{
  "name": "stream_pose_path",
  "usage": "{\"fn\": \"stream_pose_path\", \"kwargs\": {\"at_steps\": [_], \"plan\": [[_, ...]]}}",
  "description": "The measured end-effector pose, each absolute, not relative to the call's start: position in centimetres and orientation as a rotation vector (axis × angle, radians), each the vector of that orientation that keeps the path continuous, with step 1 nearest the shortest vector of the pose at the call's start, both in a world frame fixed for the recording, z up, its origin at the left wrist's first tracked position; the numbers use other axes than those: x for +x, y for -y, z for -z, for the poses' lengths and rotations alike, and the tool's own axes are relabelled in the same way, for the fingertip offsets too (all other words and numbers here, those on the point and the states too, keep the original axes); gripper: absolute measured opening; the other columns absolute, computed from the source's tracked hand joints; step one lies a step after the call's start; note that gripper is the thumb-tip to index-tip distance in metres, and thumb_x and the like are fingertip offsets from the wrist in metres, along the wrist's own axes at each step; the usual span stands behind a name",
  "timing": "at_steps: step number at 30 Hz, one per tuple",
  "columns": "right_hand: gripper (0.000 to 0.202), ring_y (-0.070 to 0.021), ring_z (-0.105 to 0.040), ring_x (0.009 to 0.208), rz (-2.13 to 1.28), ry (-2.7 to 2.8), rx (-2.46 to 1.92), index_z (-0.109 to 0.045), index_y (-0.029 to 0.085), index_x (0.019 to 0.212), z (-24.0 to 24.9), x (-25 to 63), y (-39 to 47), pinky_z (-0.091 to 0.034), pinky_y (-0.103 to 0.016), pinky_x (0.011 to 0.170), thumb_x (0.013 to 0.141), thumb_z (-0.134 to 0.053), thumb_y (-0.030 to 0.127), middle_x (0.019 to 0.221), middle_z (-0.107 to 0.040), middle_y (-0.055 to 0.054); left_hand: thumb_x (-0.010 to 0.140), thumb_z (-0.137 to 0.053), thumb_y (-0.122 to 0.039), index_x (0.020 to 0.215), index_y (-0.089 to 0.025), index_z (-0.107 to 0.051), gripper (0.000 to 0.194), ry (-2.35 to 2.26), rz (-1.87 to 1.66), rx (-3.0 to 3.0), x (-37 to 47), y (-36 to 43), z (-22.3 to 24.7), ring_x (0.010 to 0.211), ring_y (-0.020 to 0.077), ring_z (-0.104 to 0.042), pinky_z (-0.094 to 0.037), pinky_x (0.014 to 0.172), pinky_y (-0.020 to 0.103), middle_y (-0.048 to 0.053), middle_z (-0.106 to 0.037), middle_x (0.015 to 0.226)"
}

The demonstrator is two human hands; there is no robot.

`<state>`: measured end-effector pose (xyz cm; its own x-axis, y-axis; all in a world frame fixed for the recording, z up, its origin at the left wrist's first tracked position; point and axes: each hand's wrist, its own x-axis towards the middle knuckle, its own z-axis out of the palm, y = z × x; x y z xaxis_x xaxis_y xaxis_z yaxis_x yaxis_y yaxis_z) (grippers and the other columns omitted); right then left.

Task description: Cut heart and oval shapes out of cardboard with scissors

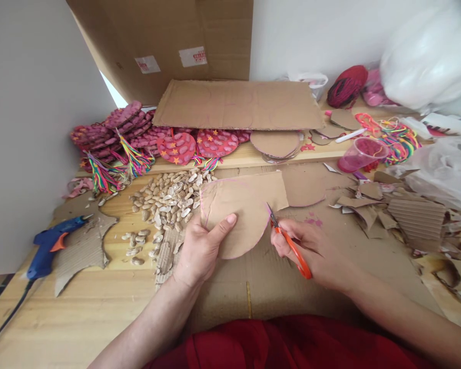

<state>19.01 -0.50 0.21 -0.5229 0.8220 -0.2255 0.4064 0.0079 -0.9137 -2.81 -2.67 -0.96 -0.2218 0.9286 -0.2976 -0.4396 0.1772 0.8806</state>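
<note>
My left hand grips a piece of cardboard, thumb on top and the other fingers underneath. A pinkish round outline is drawn on that piece, and its lower edge is cut to a curve. Scissors with orange handles are in my right hand, fingers wrapped round the handles. Their blades meet the cardboard at its right side, on the drawn line. Behind the held piece lies another cardboard piece with a curved outline.
Peanut shells lie left of the cardboard, near a blue glue gun. Decorated red discs with tassels fill the back left. Cardboard scraps and a pink plastic cup are at right. A cardboard sheet stands behind.
</note>
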Motion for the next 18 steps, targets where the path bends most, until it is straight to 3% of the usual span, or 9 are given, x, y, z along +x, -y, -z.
{"fn": "stream_pose_path", "kwargs": {"at_steps": [8, 18], "plan": [[0.035, -0.015, -0.041, 0.061, -1.481, 1.978, -1.258, -0.044, 0.023, 0.073, -0.54, 19.06, 0.43, -0.028, -0.032, 0.057, 0.098, -0.054, 0.044, 0.067, -0.043, 0.003, 0.073, -0.086, -0.028, 0.131, -0.018, -0.064, 0.063, -1.157, -1.402, 0.6, -2.76, 2.71, 0.96, 0.114, 0.0317, -0.07, -0.057, 0.098, 0.043, 0.011, -0.077, 0.114], [0.036, -0.0137, -0.038, 0.06, -1.503, 1.959, -1.215, -0.041, 0.023, 0.073, -0.15, 19.18, 0.37, -0.027, -0.03, 0.057, 0.098, -0.054, 0.046, 0.067, -0.04, 0.005, 0.075, -0.085, -0.027, 0.135, -0.016, -0.061, 0.065, -1.15, -1.39, 0.612, -2.91, 2.73, 0.85, 0.113, 0.0309, -0.07, -0.057, 0.098, 0.043, 0.012, -0.076, 0.118]]}}
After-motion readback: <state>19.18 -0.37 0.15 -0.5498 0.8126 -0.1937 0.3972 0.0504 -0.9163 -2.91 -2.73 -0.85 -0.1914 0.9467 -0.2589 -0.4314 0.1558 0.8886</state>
